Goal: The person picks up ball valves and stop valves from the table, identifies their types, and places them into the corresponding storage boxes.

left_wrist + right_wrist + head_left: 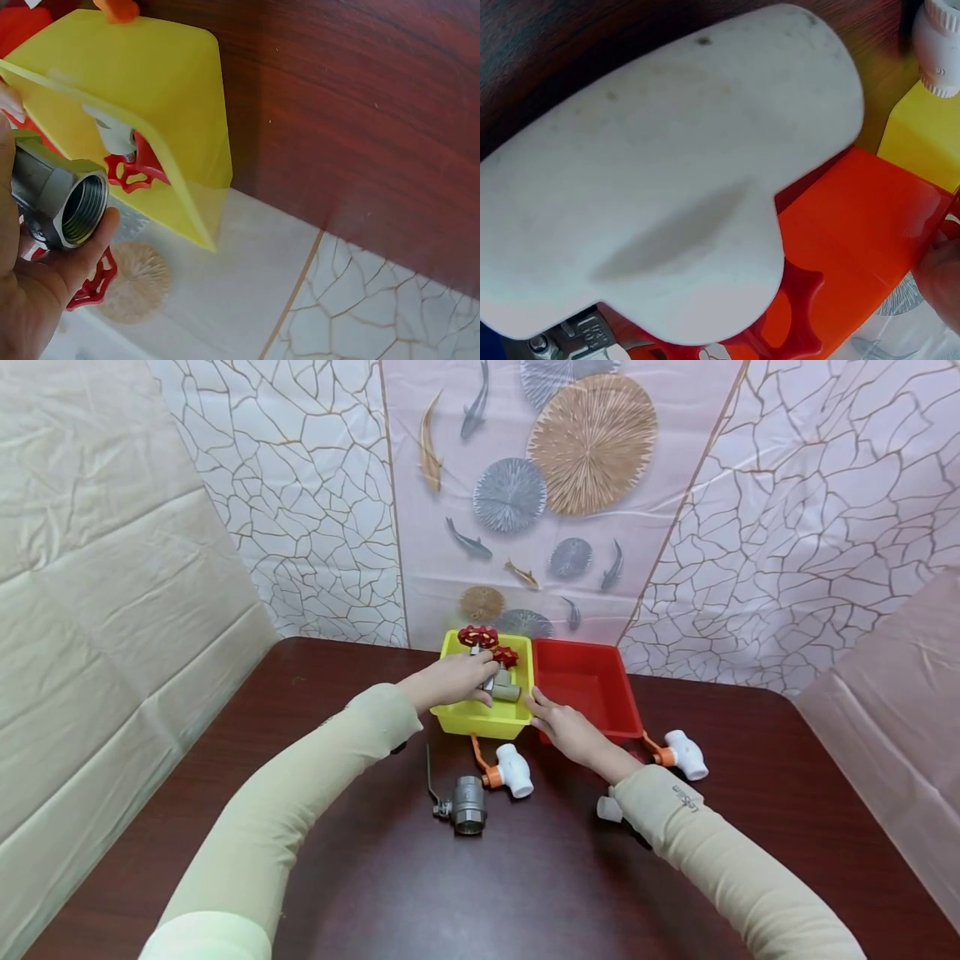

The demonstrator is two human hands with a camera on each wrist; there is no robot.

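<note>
A metal gate valve [64,195] with a red handwheel is gripped by my left hand [456,680], above the yellow bin [474,725]. Its threaded opening shows in the left wrist view. Inside that bin is another valve [507,692], with a pale grey body and red handwheel. My right hand [570,733] holds the yellow bin's rim at the right front corner, next to the red bin [581,681]. One of its fingertips shows inside the rim in the left wrist view; its thumb is partly hidden.
A steel ball valve [469,806] with a lever lies in front, beside a white ball valve [514,770] with an orange handle. Another white ball valve [686,755] lies at right. Under the right forearm is a white valve [667,150] with a red handwheel, mostly hidden in the head view.
</note>
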